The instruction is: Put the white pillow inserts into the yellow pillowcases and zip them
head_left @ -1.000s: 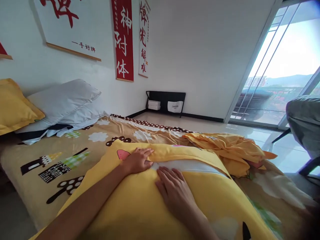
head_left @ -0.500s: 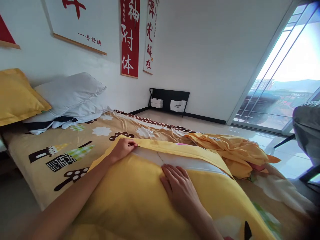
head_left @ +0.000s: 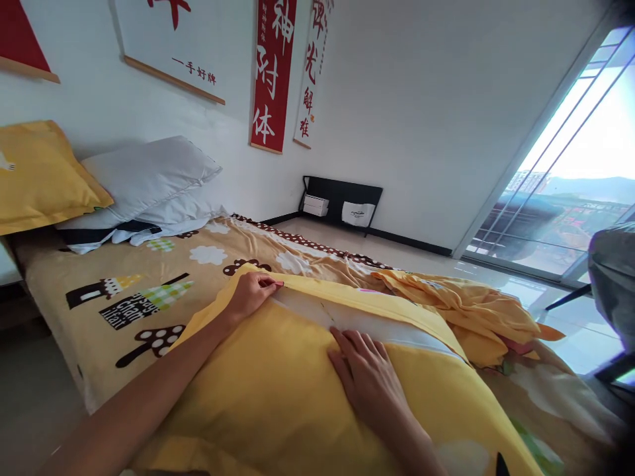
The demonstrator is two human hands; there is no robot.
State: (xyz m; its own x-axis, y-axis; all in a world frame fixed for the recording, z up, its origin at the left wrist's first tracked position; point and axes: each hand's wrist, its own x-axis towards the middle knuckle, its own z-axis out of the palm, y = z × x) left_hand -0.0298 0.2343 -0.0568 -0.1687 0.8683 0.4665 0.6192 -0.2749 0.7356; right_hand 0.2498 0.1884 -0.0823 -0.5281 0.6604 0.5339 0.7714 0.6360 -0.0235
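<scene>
A yellow pillowcase (head_left: 278, 383) lies in front of me with a white pillow (head_left: 347, 316) showing through its long opening. My left hand (head_left: 254, 294) is closed at the far left end of the opening, pinching the pillowcase's edge between thumb and fingers. My right hand (head_left: 370, 373) rests on the near side of the pillowcase, fingers stretched out and their tips at the lip of the opening. Just beyond those fingertips, a thin thread-like line runs across the white pillow. The far flap of the pillowcase lies loose along the opening.
Under everything spreads a brown patterned bed sheet (head_left: 208, 254). Crumpled yellow cloth (head_left: 476, 311) lies to the right. White pillows (head_left: 153, 172) and a yellow pillow (head_left: 49, 178) sit at the back left. A dark chair (head_left: 612, 277) stands by the glass door at right.
The camera view has shifted a little, moving the scene slightly right. Both hands keep their places on the pillowcase, the left still pinching its edge.
</scene>
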